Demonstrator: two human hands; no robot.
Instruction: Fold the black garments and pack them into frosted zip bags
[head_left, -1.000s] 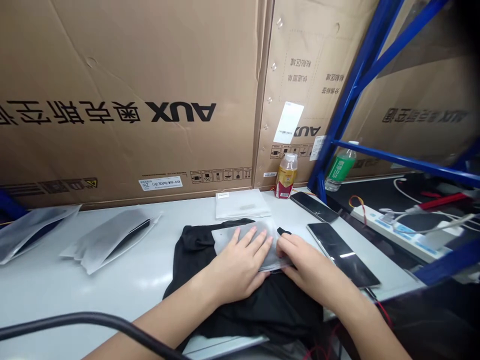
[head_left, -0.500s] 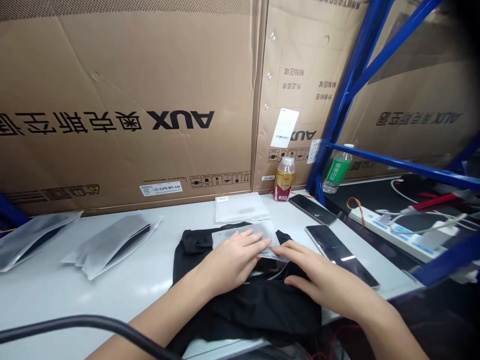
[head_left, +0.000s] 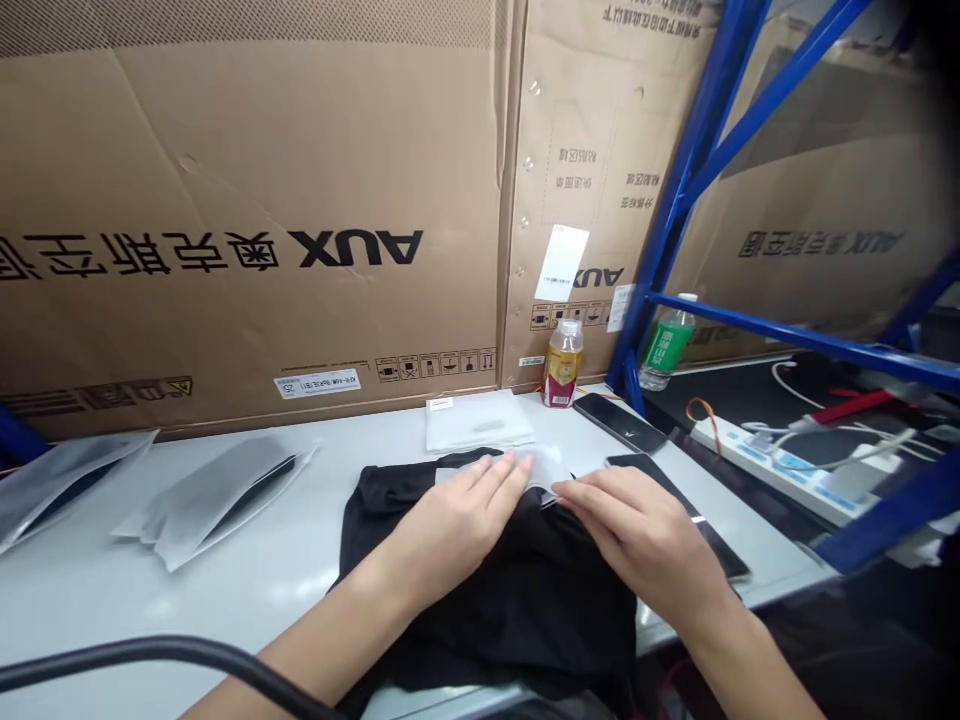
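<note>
The left hand [head_left: 457,515] lies flat and open, its fingers pressing the near edge of a frosted plastic bag [head_left: 544,462] down onto a black garment [head_left: 517,600]; the right hand [head_left: 637,535] is also open, its fingertips touching the bag's right corner, neither hand closed around anything. The garment is spread on the near middle of the white table [head_left: 97,590], with the bag on its far edge. At far left two filled frosted bags [head_left: 202,495] lie on the table. A stack of flat bags [head_left: 478,420] sits just beyond the garment. Further right stand a yellow-labelled bottle [head_left: 562,364] and a green-labelled bottle [head_left: 666,342] against the cardboard boxes [head_left: 247,200]. Two dark phones [head_left: 621,421] lie right of the hands, and a power strip [head_left: 765,455] lies at far right
</note>
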